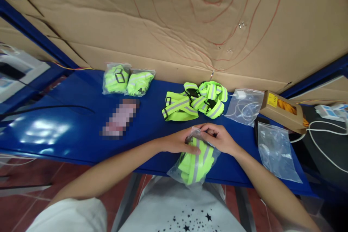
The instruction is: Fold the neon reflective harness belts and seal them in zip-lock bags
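A clear zip bag [176, 170] with a folded neon-yellow reflective strap [195, 163] inside hangs at the table's front edge, close to my body. My left hand [181, 142] is wrapped round the upper left of the bag, its thumb lying across the front. At the bag's top edge my right hand [219, 138] pinches the plastic, fingers curled and close to the left hand. Just beyond my hands lie loose reflective straps [181, 110] with black buckles. Two packed bags of the same straps [116, 79] rest against the cardboard at the back left.
A blurred-out flat object [121, 117] lies on the blue table [81, 130]. On the right are a bag with a white cable [243, 107], an open cardboard box [284, 110] and a flat clear bag [278, 152]. A cardboard wall [168, 25] stands behind.
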`<state>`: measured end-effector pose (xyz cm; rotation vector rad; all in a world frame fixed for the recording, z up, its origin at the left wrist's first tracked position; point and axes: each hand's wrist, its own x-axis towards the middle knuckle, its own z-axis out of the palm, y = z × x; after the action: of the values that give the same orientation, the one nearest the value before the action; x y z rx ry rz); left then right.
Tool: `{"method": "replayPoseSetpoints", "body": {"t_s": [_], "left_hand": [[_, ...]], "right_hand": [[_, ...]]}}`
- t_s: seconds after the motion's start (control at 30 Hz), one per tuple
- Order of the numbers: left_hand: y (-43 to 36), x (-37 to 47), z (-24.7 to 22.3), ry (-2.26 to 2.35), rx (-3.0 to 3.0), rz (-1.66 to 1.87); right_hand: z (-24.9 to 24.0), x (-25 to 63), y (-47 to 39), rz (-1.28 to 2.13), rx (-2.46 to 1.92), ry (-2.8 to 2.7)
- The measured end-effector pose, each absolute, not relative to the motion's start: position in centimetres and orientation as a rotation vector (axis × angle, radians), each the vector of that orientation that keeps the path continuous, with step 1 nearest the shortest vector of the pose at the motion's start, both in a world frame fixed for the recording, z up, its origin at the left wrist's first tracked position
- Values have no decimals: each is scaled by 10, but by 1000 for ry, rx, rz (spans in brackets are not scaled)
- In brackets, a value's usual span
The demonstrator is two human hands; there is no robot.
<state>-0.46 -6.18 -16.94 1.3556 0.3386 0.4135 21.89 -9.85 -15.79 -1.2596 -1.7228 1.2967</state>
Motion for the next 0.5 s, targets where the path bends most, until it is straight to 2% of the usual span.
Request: {"method": "replayPoseSetpoints", "body": {"t_s": [0.33,0.5], "left_hand": [[-64,-3,-170,338,1327,387],[-62,-4,-172,379,1314,381]], "right_hand": [[-154,217,-105,1234,-1244,-1794],[-151,220,-104,1017,-1311,-1753]]}}
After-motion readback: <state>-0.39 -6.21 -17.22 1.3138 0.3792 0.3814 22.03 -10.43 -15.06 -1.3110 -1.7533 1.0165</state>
